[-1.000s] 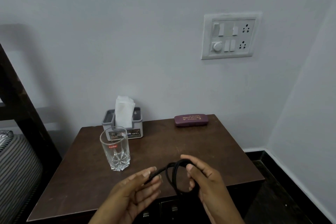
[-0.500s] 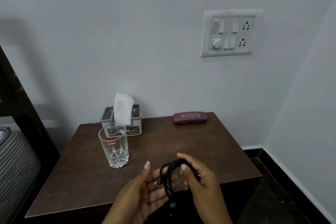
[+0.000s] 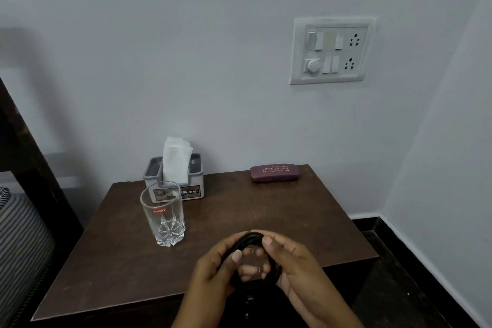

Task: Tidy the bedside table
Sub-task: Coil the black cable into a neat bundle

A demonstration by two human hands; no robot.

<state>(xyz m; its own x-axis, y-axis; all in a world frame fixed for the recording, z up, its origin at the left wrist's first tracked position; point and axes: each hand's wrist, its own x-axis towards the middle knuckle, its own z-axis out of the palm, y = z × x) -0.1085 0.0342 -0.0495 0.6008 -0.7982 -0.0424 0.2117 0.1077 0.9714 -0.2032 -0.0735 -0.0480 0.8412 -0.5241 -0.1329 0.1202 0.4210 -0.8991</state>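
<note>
A dark wooden tabletop (image 3: 266, 216) is standing in a corner against a pale wall, with a switch panel (image 3: 331, 50) mounted above it and a striped bed (image 3: 21, 231) showing at the left edge. On the tabletop, a grey tissue box (image 3: 174, 177) is sitting at the back left with a white tissue rising from it, a clear drinking glass (image 3: 163, 214) is standing upright just in front of it, and a maroon spectacle case (image 3: 274, 172) is lying closed at the back edge, well apart from both.

Over the near edge, a person is coiling a black cable (image 3: 249, 238) into a small loop. The left hand (image 3: 215, 271) is curling around the left side of the coil, thumb pressing on top; the right hand (image 3: 292, 261) is closing on the right side, thumb and forefinger pinching the turns at the top. Both hands are gripping the cable, which is being held in the air above the front edge rather than resting on the wood. A loose end appears to be hanging below the hands, though it is too dark to make out.

The winding is likely nearing its end. Doing it well probably means keeping the turns the same size, tucking in the hanging tail, and setting the coil down flat, clear of the glass.
</note>
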